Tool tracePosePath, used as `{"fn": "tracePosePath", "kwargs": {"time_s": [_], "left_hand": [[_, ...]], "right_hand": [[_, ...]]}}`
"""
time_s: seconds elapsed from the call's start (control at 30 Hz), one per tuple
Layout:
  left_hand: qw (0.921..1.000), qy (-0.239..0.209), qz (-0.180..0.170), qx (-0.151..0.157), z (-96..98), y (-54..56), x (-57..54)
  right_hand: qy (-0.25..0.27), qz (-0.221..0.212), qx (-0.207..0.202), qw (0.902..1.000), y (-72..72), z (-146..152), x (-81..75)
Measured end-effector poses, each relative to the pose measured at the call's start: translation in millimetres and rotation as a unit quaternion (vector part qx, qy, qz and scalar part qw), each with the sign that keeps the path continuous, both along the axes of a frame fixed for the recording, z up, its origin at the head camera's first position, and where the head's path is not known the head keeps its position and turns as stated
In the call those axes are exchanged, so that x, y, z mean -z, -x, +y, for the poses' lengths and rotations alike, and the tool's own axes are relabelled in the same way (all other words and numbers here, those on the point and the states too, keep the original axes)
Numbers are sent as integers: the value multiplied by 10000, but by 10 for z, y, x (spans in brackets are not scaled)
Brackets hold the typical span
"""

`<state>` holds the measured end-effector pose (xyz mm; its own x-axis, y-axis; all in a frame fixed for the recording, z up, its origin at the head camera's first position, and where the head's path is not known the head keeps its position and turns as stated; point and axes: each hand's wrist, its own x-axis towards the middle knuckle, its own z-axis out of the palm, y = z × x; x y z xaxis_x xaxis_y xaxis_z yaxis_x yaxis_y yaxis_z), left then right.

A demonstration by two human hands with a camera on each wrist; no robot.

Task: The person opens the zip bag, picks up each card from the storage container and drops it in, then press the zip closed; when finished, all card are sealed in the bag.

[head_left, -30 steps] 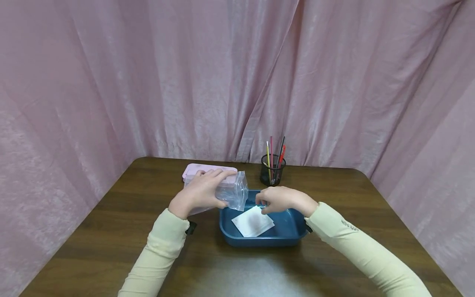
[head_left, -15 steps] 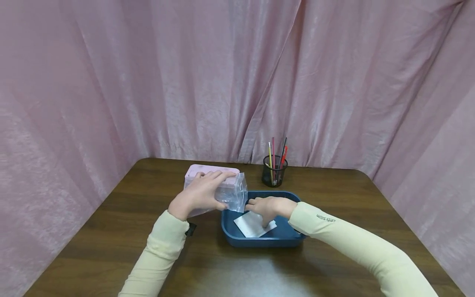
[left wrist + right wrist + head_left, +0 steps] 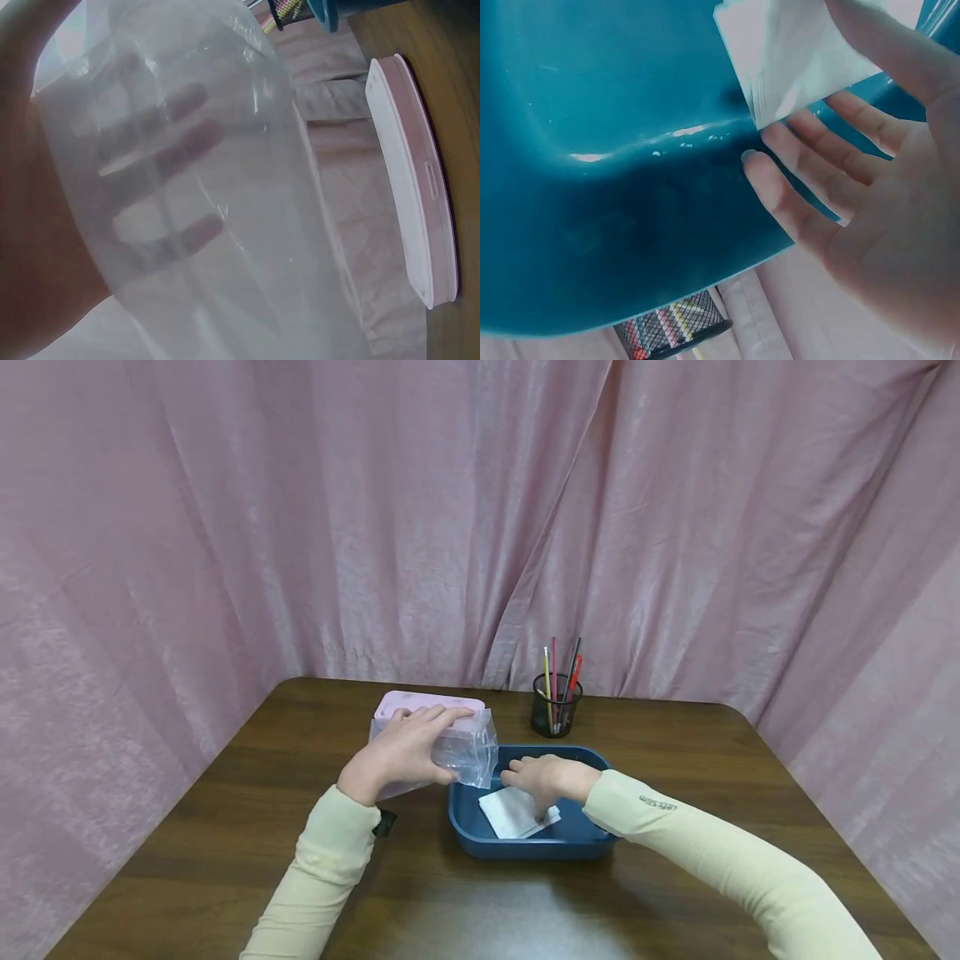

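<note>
White sheets (image 3: 507, 817) are pinched between right hand (image 3: 547, 778) thumb and fingers, towards 8 o'clock inside the blue tray (image 3: 534, 850). At its 10 o'clock, a clear bag (image 3: 471, 762) is gripped by the left hand (image 3: 403, 750). Sheet edges are best kept squared. "LetsSlim" is printed on the right sleeve (image 3: 712, 843).

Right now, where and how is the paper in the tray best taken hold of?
Probably pinch the paper by its right end, across its thickness, coming from above and the right. It is a thin stack low in the tray, its right end facing bare tray floor, its near corner close to the tray's wall.
</note>
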<state>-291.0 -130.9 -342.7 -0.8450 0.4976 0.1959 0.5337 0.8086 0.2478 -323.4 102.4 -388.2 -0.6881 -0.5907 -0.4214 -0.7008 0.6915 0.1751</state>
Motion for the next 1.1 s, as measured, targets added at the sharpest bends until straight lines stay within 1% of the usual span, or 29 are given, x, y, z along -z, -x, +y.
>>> {"fn": "tracePosePath", "kwargs": {"time_s": [0.07,0.17,0.23,0.3,0.37,0.47,0.63,0.83,1.0,1.1], "left_hand": [[10000,-9,-13,0,5,4,1],[10000,0,-15,7,14,13,8],[10000,-1,-22,25,22,19,15],[10000,0,-55,45,32,23,27],[9999,-4,-92,59,42,26,36],[9999,-28,-131,65,57,31,45],[9999,-31,-119,97,78,48,48],[9998,-15,-172,92,88,73,40],[9997,-94,-230,6,85,90,32],[9996,-89,-274,-30,82,101,30]], "right_hand": [[102,-40,4,9999,5,9,-11],[229,-239,82,9994,14,23,-11],[242,-403,196,9987,12,31,-8],[155,-476,259,9984,3,39,2],[57,-455,287,9985,-14,43,11],[-129,-316,203,9992,-40,40,17],[-173,-252,155,9994,-43,42,-11],[-108,-414,224,9988,-16,102,-110],[204,-513,435,9975,-19,181,-231],[390,-500,515,9967,-15,233,-271]]}}
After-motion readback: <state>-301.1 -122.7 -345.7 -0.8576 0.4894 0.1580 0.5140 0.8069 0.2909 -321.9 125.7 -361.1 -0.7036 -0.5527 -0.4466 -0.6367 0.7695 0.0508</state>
